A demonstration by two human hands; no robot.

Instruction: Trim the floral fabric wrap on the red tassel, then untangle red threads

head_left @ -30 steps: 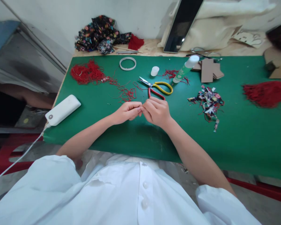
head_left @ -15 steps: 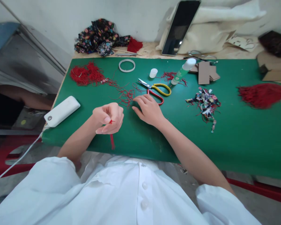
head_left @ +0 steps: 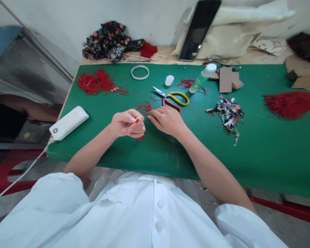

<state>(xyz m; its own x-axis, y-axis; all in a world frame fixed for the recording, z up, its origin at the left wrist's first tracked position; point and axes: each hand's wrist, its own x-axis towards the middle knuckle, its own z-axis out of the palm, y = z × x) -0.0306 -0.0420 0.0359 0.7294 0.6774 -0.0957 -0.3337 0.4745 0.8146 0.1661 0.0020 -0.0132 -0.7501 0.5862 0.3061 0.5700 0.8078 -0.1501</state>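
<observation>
My left hand (head_left: 129,123) is closed over the green table top, pinching a small bundle of red threads (head_left: 140,138); a red tip pokes out above the fingers and the strands hang below them. Close beside it, my right hand (head_left: 167,120) rests low with its fingertips closed on the edge of a loose heap of red threads (head_left: 144,106). Just beyond the right hand lie scissors (head_left: 165,95) with one yellow and one red handle, blades parted and pointing left. The right knuckles partly cover the red handle.
A glue stick (head_left: 203,78), its white cap (head_left: 169,80) and a tape ring (head_left: 140,72) stand or lie farther back. Fabric scraps (head_left: 227,112) and a red thread bundle (head_left: 290,104) are to the right. A white power bank (head_left: 69,123) lies left; a phone (head_left: 200,29) leans behind.
My left hand has moved right and slightly away from me with its red bundle, nearing the right hand. The right fingers have closed at the thread heap, which is now drawn together more tightly.
</observation>
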